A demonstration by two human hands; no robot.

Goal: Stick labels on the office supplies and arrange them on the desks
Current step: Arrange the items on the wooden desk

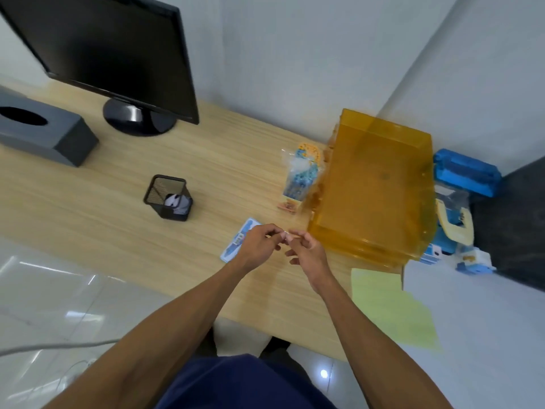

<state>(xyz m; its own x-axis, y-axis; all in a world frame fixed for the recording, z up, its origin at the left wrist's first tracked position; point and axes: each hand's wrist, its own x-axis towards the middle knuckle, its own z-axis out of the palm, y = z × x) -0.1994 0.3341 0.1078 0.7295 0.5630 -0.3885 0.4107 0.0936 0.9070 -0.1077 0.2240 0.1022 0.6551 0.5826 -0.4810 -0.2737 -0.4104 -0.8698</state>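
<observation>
Left hand point(258, 245) and right hand point(309, 249) meet fingertip to fingertip just above the desk point(118, 216), near its front edge. Both have their fingers curled in. A small white scrap shows between them, most likely a label point(285, 232). The left thumb and forefinger pinch it, and the right fingertips seem to nip its other end, though it is too small and blurred to be sure.

Under the left hand lies the sheet point(233, 246), a blue and white card flat on the desk. The cup point(168, 197), black mesh, stands towards the middle of the desk, well apart from the hands. The orange tray point(374, 184) fills the right end, just beside the right hand, and a clear packet point(303, 172) rests against its left wall.

I judge that the label will be almost weightless, limp and tacky on one face. It will curl or stick to skin if held flat, so it is best held by its very edge. The cup looks light and stiff, and its rim or a wall gives a good hold. The tray looks rigid, smooth and bulky, so it likely needs both hands on its sides.
</observation>
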